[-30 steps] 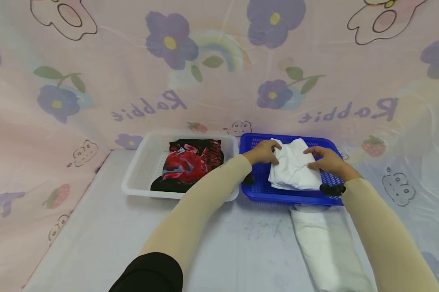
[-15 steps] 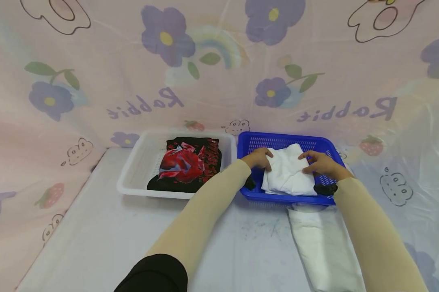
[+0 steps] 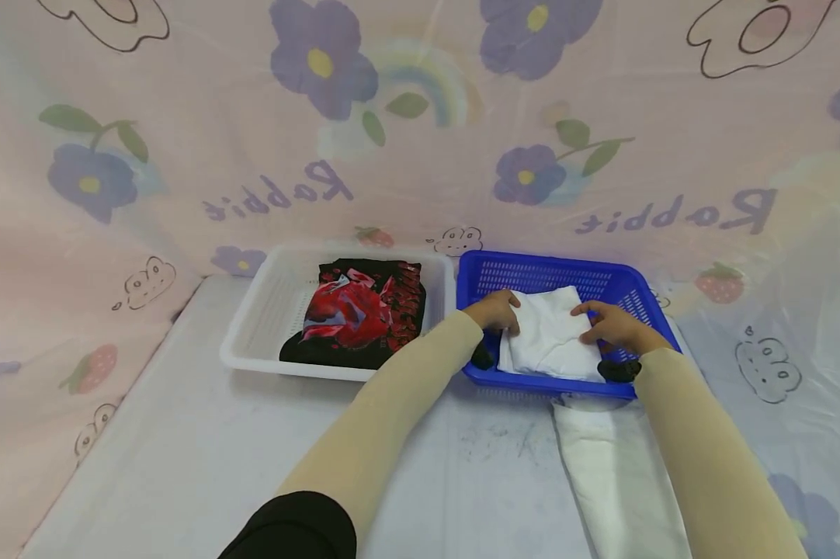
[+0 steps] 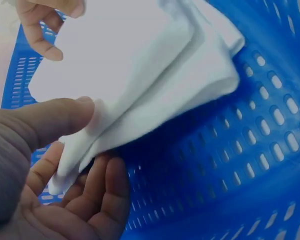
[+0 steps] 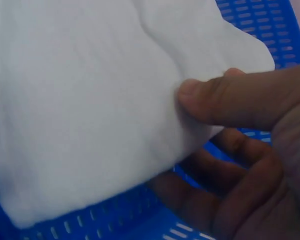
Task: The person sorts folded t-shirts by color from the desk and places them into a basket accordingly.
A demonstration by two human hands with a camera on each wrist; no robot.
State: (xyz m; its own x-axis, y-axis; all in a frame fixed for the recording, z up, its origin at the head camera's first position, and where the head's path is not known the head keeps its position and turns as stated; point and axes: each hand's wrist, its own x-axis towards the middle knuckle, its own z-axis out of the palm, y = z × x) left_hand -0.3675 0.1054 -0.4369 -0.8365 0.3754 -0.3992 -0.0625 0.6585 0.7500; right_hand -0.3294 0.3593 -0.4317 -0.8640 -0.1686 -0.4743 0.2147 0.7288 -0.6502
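Observation:
A folded white garment lies in the blue basket, and both hands hold it. My left hand pinches its left edge, thumb on top and fingers beneath. My right hand pinches the right edge the same way. In the left wrist view the garment hangs over the basket's perforated blue wall, with the right hand at the top left. The right wrist view shows the garment filling most of the frame above the basket.
A white basket stands left of the blue one and holds a folded black and red garment. A long folded white cloth lies on the table in front of the blue basket, under my right forearm. A flowered sheet forms the back wall.
Both hands have brought the white garment down and nearer, from over the basket's far rim to inside the basket. The grips have not changed.

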